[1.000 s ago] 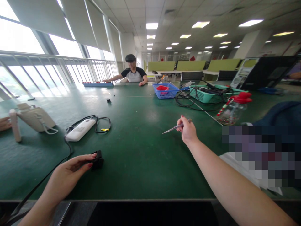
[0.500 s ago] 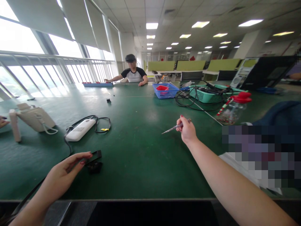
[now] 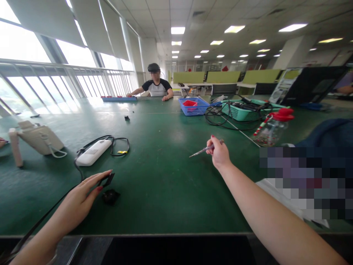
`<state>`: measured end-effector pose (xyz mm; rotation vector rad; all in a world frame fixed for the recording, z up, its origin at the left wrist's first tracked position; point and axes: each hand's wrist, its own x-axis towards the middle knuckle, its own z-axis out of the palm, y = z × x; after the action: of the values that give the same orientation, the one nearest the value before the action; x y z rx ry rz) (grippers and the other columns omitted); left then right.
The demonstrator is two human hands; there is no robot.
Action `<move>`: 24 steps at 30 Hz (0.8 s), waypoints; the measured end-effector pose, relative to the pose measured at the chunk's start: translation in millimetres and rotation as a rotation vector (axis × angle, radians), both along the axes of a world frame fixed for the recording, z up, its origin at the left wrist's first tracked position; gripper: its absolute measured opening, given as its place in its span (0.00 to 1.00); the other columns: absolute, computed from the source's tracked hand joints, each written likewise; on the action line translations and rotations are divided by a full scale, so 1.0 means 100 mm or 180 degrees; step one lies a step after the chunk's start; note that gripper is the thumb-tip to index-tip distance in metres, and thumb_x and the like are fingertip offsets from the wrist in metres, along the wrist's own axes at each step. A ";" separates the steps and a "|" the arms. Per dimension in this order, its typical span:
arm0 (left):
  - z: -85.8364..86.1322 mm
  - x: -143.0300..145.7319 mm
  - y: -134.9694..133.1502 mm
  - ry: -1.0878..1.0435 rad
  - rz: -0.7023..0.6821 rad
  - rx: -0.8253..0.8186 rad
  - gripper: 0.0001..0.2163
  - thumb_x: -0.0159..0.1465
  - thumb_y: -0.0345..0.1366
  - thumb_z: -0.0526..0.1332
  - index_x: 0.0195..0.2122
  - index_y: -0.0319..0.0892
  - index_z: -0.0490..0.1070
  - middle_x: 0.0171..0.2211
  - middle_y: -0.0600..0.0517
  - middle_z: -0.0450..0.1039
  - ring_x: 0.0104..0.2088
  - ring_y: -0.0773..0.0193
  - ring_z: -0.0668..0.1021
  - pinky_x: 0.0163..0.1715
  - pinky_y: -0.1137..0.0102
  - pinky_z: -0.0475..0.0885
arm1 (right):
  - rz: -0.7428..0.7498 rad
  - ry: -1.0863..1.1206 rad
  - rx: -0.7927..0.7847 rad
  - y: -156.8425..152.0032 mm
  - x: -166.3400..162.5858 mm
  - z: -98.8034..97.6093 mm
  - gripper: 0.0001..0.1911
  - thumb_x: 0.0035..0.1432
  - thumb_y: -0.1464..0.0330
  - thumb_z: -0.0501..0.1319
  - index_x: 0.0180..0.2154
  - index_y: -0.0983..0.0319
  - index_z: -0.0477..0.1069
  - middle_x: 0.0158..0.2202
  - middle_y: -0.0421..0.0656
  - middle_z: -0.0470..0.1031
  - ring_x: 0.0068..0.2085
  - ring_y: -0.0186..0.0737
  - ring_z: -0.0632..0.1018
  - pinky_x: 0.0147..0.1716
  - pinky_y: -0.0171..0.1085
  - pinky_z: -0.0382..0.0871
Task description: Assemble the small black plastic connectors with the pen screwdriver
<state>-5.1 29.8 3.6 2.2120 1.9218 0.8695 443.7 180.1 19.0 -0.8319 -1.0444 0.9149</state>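
Observation:
At the lower left, my left hand pinches a small flat black piece between thumb and fingers, tilted up above the tabletop. Just below it on the table lies a shiny black lump, its kind unclear. Right of centre, my right hand is closed around a slim pointed metal tool. Its tip points left and slightly down, and it could be tweezers or a fine screwdriver. The two hands are well apart over the green table.
A white power bank-like device with a black cable lies beyond my left hand. A beige device stands left. Farther back are a blue basket, a green basket and a red-lidded bottle. A person sits opposite.
My left hand has raised and tilted the flat black piece, shifting it slightly left and off the black lump. Across the table, the blue tray has slid right. My right hand stays still.

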 end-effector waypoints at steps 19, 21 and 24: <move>-0.03 -0.01 -0.10 0.0489 -0.0912 -0.0497 0.19 0.63 0.41 0.59 0.56 0.58 0.72 0.56 0.54 0.75 0.55 0.56 0.76 0.58 0.65 0.70 | 0.0044 0.0006 0.0005 0.01 -0.01 0.00 0.23 0.55 0.55 0.64 0.16 0.61 0.67 0.10 0.33 0.56 0.14 0.26 0.59 0.14 0.30 0.57; 0.00 0.04 -0.08 0.0428 -0.0842 -0.0587 0.18 0.62 0.43 0.61 0.54 0.56 0.74 0.54 0.53 0.76 0.54 0.55 0.77 0.56 0.65 0.71 | 0.0055 -0.0003 0.0011 0.00 -0.01 0.01 0.23 0.55 0.55 0.64 0.16 0.61 0.67 0.10 0.34 0.57 0.14 0.26 0.59 0.15 0.30 0.57; 0.09 0.28 -0.03 0.0308 -0.0701 -0.0708 0.18 0.59 0.44 0.64 0.51 0.54 0.76 0.52 0.52 0.77 0.52 0.52 0.78 0.56 0.61 0.72 | 0.0069 -0.0044 0.0004 -0.01 -0.03 0.02 0.23 0.56 0.55 0.63 0.16 0.61 0.67 0.10 0.34 0.56 0.14 0.27 0.59 0.15 0.30 0.57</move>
<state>22.7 27.1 13.1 2.3082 1.6745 0.5000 441.0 178.8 21.0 -0.8284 -1.0678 0.9279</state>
